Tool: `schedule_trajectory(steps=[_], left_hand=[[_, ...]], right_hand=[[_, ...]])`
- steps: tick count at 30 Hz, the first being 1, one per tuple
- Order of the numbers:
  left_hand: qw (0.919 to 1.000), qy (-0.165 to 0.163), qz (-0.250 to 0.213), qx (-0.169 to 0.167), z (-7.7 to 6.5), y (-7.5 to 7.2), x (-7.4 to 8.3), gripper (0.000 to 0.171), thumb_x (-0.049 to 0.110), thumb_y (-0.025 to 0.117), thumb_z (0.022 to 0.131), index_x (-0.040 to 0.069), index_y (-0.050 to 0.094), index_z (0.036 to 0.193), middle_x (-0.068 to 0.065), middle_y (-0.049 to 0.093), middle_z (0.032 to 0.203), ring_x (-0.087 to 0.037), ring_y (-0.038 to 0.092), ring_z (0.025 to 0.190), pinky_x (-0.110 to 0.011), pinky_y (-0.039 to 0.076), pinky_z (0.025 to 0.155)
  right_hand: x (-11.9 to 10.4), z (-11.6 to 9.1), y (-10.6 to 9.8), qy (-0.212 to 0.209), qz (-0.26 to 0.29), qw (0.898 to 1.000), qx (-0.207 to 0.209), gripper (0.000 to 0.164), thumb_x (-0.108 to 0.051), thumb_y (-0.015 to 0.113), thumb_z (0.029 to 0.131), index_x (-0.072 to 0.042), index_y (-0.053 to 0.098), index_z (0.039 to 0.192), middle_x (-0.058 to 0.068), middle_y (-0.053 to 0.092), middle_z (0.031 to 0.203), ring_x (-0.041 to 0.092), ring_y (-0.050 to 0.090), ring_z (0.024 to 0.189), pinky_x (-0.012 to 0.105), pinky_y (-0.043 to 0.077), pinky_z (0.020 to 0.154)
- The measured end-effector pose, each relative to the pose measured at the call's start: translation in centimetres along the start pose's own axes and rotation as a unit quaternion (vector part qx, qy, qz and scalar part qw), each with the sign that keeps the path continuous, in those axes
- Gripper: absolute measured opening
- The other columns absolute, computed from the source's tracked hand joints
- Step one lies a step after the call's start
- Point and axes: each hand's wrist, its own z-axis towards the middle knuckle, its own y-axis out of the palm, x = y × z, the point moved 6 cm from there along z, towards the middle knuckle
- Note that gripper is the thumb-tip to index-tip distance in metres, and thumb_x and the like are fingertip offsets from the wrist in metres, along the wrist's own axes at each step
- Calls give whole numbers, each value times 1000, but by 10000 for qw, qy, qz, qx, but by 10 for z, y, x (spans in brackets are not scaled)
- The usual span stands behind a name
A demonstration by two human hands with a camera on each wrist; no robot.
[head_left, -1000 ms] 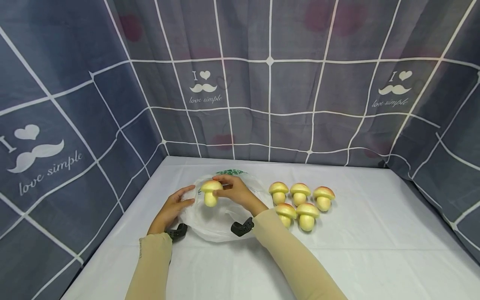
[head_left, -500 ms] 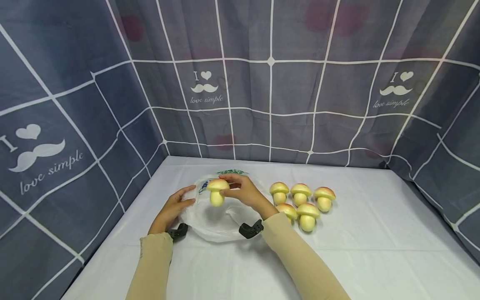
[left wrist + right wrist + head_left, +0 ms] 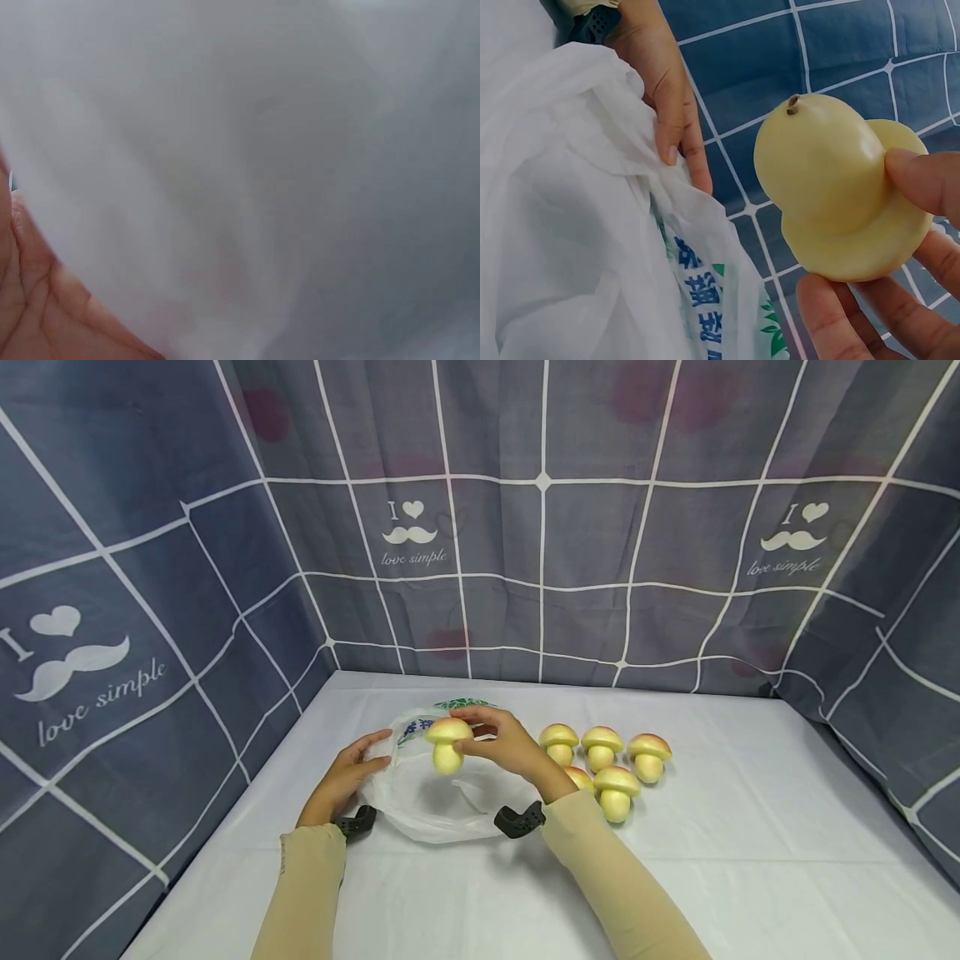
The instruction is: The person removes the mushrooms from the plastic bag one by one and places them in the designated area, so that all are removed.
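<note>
In the head view, my right hand [image 3: 502, 745] pinches a yellow toy mushroom [image 3: 447, 760] with a reddish-topped cap and holds it over a white plastic bag [image 3: 427, 822]. Up close in the right wrist view, thumb and fingers grip the mushroom [image 3: 817, 165] by its cap, its rounded stem end toward the camera. My left hand [image 3: 347, 777] rests against the bag's left side, fingers fairly straight and thumb apart from them. White plastic [image 3: 240, 150] fills most of the left wrist view, with part of the palm [image 3: 45, 300] at lower left.
Several more toy mushrooms [image 3: 617, 797] stand in two rows on the white tablecloth [image 3: 735, 810], right of the bag; the right forearm partly covers one. Dark blue checked curtains [image 3: 585, 535] close in the back and sides. Black wrist cameras [image 3: 519, 820] sit on both wrists.
My right hand has moved a little to the right with the mushroom, uncovering blue print on the bag. The left hand has stayed in place.
</note>
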Motion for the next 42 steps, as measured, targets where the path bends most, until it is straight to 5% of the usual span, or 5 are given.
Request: schedule_trajectory(steps=[14,42], left_hand=[[9999,79,64,-32,2,0,-2,64,8,65,107,3,40,166,-23,33,172,-32,45,141,-19,52,92],[10000,55,-37,-23,0,0,-1,67,8,67,106,2,39,167,-25,35,169,-12,57,118,-23,57,88]], right_hand=[[-4,-14,-15,-110,-186,9994,-285,52,-7,79,98,3,63,146,13,70,133,26,68,111,43,57,101],[-12,-53,-55,-477,-474,9977,13,44,-3,82,95,0,70,137,11,72,131,26,66,114,36,60,97]])
